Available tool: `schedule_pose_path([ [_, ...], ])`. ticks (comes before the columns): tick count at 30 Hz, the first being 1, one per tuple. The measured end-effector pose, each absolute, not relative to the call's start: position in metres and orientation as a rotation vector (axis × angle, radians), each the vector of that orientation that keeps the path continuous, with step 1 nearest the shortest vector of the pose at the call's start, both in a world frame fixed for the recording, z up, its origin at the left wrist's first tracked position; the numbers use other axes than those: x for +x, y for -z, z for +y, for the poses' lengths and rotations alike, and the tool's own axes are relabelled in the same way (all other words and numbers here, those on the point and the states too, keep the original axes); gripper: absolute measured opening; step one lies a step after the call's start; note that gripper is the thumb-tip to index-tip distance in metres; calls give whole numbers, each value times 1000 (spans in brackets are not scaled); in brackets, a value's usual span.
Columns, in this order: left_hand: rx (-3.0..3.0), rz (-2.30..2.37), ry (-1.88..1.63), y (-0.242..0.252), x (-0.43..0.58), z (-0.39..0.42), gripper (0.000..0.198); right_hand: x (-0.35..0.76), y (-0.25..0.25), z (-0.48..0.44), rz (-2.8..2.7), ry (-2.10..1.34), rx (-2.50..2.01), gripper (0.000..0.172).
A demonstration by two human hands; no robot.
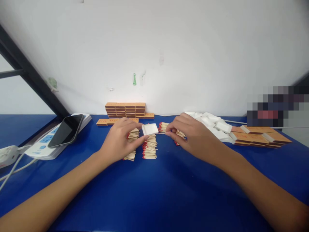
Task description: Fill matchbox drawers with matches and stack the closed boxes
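My left hand [123, 137] grips a small white matchbox tray [150, 129] by its left end, between thumb and fingers, above the table. Beneath and beside it lie rows of loose matches [149, 149] with red heads. My right hand [184, 130] is closed in a pinch to the right of the tray, at the edge of another pile of matches [163, 127]. Whatever is between its fingertips is too small to make out. More matches [177, 142] lie partly hidden under this hand.
Stacked orange matchboxes [125, 110] stand against the wall, with a lower row of matchboxes [102, 122] before them. White trays [214, 124] are heaped at right beside partly opened matchboxes [259, 137]. A phone [67, 130] rests on a power strip [43, 146] at left, among cables.
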State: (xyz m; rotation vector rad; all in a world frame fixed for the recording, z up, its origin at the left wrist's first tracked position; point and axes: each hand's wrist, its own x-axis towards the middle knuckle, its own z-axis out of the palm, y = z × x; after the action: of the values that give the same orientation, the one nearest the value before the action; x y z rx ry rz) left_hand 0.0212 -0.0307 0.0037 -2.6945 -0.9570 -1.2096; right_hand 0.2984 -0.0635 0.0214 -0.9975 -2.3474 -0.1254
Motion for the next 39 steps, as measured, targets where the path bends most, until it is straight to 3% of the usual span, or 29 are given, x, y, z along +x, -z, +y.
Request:
schedule_pose_path([
  [8, -2559, -1038, 1148, 0, 10, -15, 34, 284, 12, -57, -2362, -212, -1095, 6],
  [18, -2585, -1000, 1110, 1, 14, -18, 34, 274, 26, -56, -2436, 39, -1046, 8],
  [39, -2712, -932, 960, 2, 12, -18, 33, 290, 4, -52, -2334, 126, -956, 14],
])
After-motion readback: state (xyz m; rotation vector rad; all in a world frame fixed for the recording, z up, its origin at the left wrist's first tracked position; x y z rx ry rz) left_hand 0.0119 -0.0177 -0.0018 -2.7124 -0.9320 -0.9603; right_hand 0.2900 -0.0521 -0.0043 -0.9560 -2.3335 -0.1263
